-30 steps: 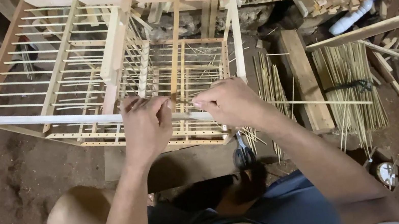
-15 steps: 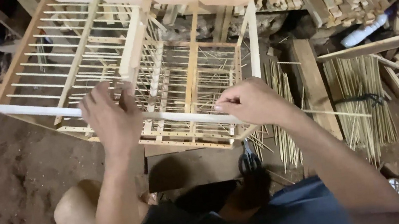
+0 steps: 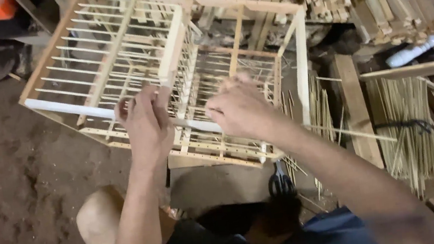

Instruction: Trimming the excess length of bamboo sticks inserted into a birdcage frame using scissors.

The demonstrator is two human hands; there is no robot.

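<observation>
Looking down at a half-built wooden cage (image 3: 167, 84) lying on the dirt floor (image 3: 7, 183), tipped so its open front faces the person. Both hands are up on the near top rail (image 3: 64, 109), a pale strip whose long axis runs left to right and slopes down toward the right. The left hand (image 3: 146, 127) sits right on that rail near its middle, fingers (image 3: 124, 107) curled over it; they look closed around the strip, though the palm side is hidden. The right hand (image 3: 240, 107) is just beside it, further along the same rail, fingers bent and blurred. I honestly cannot tell if it is pinching a thin skewer or only pressing on the frame. So the rail lies straight ahead of both hands, the left one nearer its free left end.

Off to the right: a bundle of thin sticks (image 3: 406, 119) tied with a dark band, a flat plank (image 3: 358, 109) beside it, and scissors (image 3: 281, 182) near the knee.

Compared with half a second ago, the left hand has slid right along the rail toward the right hand, so the gap between them has closed up. The cage also sits a bit higher in view.
</observation>
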